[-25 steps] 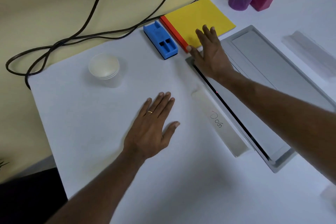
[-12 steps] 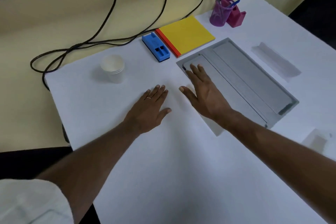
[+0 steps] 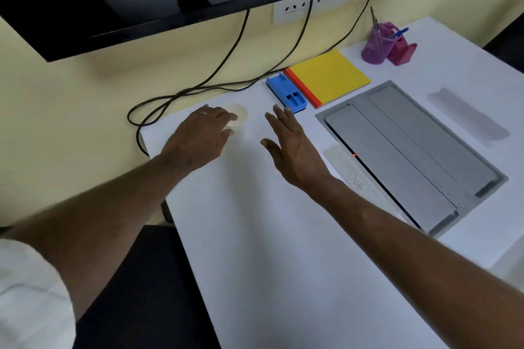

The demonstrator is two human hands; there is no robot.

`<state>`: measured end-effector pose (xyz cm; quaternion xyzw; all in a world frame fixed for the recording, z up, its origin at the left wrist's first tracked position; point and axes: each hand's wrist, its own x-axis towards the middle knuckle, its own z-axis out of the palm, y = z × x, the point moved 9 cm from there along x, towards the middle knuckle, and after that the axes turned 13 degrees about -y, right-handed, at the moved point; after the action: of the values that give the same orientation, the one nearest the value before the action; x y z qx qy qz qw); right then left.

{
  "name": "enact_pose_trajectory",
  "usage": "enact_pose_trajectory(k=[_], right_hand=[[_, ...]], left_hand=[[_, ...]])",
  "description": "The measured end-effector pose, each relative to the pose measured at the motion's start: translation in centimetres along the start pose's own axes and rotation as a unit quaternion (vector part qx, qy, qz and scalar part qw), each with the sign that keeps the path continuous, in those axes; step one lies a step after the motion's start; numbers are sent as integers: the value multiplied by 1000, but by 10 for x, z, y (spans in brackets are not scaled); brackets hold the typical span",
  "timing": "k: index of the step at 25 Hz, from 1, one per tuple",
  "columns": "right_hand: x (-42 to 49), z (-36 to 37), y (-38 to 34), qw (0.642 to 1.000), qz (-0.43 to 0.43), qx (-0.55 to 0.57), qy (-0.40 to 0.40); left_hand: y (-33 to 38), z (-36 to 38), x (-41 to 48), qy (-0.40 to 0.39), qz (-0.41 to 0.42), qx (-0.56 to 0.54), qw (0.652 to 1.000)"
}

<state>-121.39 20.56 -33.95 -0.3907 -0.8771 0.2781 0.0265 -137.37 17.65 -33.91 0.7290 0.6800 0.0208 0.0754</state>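
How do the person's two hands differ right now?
The left hand curls its fingers round the stack of white paper cups; the right hand holds nothing, fingers straight and spread. The left hand wears a ring; the right hand shows none. Both reach out over the white table.

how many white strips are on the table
2. The strip marked Dog lies beside the grey tray, partly under the right forearm; the plain strip lies apart beyond the tray. More may be hidden.
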Motion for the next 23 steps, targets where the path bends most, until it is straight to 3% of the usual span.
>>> enact_pose_trajectory(k=[8,16,23], right_hand=[[24,34,-17,999,3,-30,-32],[30,34,-18,999,28,-10,-30],[29,43,-16,999,36,-3,-32]], left_hand=[[-22,22,16,-47,42,140,988],[-17,14,14,37,89,191,977],[-19,2,13,80,78,175,978]])
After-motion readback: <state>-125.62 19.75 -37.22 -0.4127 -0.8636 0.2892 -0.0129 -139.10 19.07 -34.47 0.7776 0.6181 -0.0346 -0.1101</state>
